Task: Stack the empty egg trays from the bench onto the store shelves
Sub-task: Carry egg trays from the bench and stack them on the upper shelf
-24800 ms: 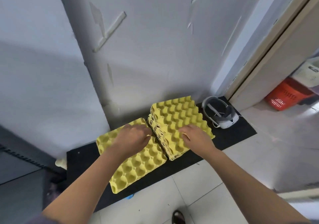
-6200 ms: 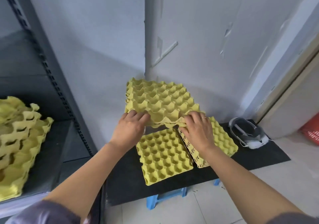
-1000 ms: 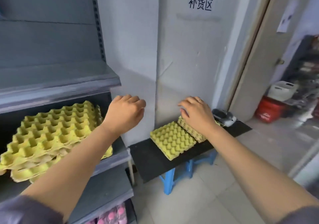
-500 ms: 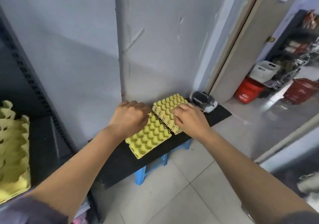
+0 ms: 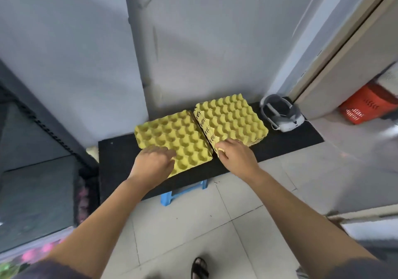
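Observation:
On the black bench [image 5: 284,147] lie a single yellow egg tray [image 5: 172,131] on the left and a stack of yellow egg trays [image 5: 232,117] on the right, side by side and touching. My left hand [image 5: 154,163] rests on the near left corner of the single tray, fingers laid over its cups. At the near left corner of the stack, my right hand [image 5: 237,156] has its fingertips and thumb curled round the corner's top layers.
A white headset [image 5: 280,115] sits on the bench right of the stack. The grey store shelf [image 5: 32,171] stands at the left. A blue stool [image 5: 172,196] shows under the bench, and a red basket [image 5: 366,104] sits beyond the door frame. My sandalled foot [image 5: 199,268] stands on the tiled floor.
The view has swung down and closer to the bench. Both hands dropped to the near edges of the trays: the left onto the single tray, the right onto the stack's corner.

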### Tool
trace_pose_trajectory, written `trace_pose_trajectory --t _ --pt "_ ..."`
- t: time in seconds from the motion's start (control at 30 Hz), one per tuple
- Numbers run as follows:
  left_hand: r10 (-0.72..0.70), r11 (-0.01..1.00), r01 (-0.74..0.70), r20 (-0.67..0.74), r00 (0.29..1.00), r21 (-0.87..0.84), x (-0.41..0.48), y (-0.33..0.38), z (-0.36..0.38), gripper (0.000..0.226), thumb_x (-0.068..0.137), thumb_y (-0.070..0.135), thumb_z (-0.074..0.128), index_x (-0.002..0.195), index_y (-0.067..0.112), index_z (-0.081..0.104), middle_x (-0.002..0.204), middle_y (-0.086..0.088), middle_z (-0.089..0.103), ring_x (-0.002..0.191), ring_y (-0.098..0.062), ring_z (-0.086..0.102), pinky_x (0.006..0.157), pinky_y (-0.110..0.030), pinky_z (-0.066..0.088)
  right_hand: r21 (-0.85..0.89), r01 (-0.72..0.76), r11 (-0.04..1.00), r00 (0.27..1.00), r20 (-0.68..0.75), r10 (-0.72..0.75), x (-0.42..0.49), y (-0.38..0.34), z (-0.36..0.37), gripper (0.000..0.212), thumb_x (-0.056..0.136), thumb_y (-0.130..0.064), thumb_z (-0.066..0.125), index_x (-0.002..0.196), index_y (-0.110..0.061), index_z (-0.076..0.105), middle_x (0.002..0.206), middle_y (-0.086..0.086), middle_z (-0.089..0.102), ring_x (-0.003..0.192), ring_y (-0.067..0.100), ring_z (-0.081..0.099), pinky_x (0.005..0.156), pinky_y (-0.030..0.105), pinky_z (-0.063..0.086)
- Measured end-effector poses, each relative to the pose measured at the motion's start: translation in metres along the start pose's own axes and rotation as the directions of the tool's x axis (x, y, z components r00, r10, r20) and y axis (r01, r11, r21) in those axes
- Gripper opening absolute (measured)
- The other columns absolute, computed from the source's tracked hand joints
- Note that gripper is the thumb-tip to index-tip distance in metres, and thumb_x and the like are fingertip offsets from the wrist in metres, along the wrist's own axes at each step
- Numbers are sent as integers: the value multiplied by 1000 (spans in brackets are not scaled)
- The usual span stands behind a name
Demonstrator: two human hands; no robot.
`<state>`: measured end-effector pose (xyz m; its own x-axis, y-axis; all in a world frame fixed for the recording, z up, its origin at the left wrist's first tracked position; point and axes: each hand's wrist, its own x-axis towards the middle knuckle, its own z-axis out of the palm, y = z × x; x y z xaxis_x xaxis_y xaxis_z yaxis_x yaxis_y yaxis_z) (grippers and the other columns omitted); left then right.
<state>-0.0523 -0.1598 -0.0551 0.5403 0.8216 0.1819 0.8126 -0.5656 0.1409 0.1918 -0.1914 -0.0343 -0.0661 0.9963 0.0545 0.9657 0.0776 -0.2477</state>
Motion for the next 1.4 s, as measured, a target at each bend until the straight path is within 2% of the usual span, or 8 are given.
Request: trace_pose_trajectory --t 0.2,0.6,0.73,0.93,1.17,1.23,1.3,1.4 --pt "-76 997 75 25 997 31 11 0 76 22 58 13 82 78 17 72 61 1 63 58 -25 63 55 -30 48 10 0 1000 987 163 -2 21 40 67 27 94 -20 49 118 -18 62 111 4 63 105 25 56 77 34 46" --pt "-105 984 78 163 981 161 17 -26 242 46 41 31 93 77 13 71 76 -5 67 70 -27 65 60 -36 52 32 -74 997 977 205 66 68 87 214 35 94 -16 50 129 -13 54 124 11 52 104 29 59 81 36 49" --pt "-78 969 26 208 975 246 31 -28 266 47 34 30 93 72 16 68 69 -1 59 62 -25 58 58 -32 44 16 -100 995 971 221 94 81 93 241 31 95 -19 48 125 -11 50 118 14 52 100 31 59 75 37 49" --pt "68 942 -91 82 994 324 36 -39 280 33 42 -8 72 64 13 57 61 -2 49 50 -22 46 52 -29 34 95 -311 946 922 270 276 99 94 254 35 98 -27 45 123 -2 48 94 12 58 92 30 60 69 34 44" --pt "115 975 -105 -41 992 198 40 -43 253 22 55 -3 72 64 11 59 58 -3 52 45 -22 47 50 -26 33 53 -414 909 884 259 388 108 90 249 26 92 -29 56 96 -4 61 109 15 52 87 33 58 68 33 43" --pt "79 993 -84 65 995 77 39 -47 250 21 66 16 79 83 13 68 81 -3 64 71 -24 60 67 -31 43 88 -449 889 861 310 404 111 91 249 17 90 -25 58 86 -9 55 103 16 55 81 30 56 66 32 42" --pt "-98 991 112 161 982 -78 33 -52 248 40 78 34 73 114 18 65 118 -4 60 110 -29 54 94 -39 36 97 -463 881 849 333 410 113 92 250 15 89 -22 59 83 -10 52 94 14 60 80 30 59 63 31 41" --pt "-519 842 514 18 855 -164 28 -56 244 51 84 37 66 131 22 52 140 -9 42 128 -34 38 102 -49 27 117 -483 868 837 353 418 114 90 254 15 87 -19 61 90 -5 56 92 14 62 84 31 62 64 30 42"
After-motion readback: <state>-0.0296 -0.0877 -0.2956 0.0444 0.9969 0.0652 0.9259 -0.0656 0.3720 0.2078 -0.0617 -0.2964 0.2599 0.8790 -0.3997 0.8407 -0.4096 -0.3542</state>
